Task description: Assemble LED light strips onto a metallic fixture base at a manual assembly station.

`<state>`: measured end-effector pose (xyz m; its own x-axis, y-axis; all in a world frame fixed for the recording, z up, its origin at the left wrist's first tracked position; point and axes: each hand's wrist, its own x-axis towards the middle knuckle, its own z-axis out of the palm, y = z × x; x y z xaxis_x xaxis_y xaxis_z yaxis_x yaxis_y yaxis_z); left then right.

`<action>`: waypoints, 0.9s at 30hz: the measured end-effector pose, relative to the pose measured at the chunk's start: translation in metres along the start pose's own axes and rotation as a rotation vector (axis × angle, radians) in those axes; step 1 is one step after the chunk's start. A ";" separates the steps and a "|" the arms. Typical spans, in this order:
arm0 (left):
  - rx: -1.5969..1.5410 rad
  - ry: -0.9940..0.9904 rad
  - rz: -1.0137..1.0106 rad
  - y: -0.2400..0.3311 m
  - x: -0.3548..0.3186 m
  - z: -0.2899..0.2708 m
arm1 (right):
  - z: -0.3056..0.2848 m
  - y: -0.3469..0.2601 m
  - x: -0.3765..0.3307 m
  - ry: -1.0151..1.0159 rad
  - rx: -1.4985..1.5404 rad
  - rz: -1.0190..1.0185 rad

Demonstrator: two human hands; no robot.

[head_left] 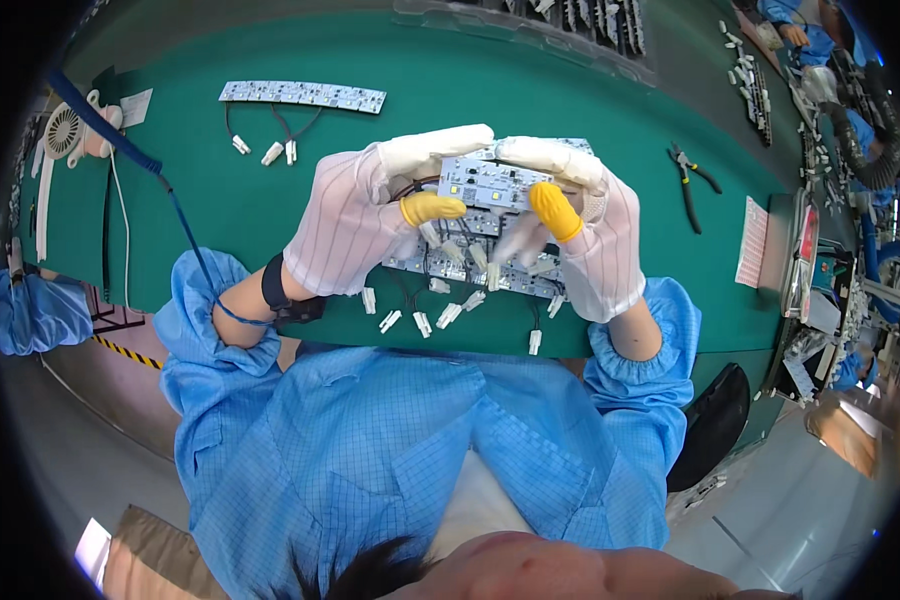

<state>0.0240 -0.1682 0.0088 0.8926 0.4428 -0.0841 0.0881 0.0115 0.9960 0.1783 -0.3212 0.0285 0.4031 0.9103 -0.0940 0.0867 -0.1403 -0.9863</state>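
A white circuit board with small yellow LEDs point(490, 184) is held up in front of me between both hands. My left hand point(355, 205), in a striped white glove with a yellow thumb cot, is closed on its left side. Gloved the same way, my right hand point(602, 225) grips the right side, its yellow thumb on the front face. Below them, more white circuit boards point(515, 280) lie on the green mat, partly hidden by the hands. Dark wires with white plug connectors point(450, 315) hang from these toward me.
At the far left of the mat point(185, 130) lies a separate LED board strip point(305, 96) with wired connectors. Pliers point(690, 185) rest to the right. A small white fan point(70, 132) stands left, near a blue coiled cord point(100, 120). A clear tray point(530, 38) sits at the back.
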 end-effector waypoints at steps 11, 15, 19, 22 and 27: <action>0.530 0.115 0.580 -0.014 -0.004 -0.011 | -0.001 -0.006 -0.010 0.006 0.040 -0.011; 0.449 0.112 0.538 -0.015 -0.004 -0.012 | -0.001 -0.004 -0.011 -0.033 0.143 -0.023; 0.583 0.098 0.597 -0.016 -0.005 -0.017 | -0.001 -0.003 -0.011 -0.028 0.070 -0.092; 0.641 0.115 0.677 -0.016 -0.003 -0.018 | -0.002 -0.006 -0.012 -0.035 0.037 -0.050; 0.569 0.108 0.693 -0.014 0.001 -0.016 | -0.005 -0.008 -0.011 -0.099 0.046 -0.150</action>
<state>0.0169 -0.1537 -0.0049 0.7830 0.2676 0.5615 -0.2228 -0.7222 0.6548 0.1780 -0.3324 0.0387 0.2972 0.9538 0.0436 0.0967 0.0153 -0.9952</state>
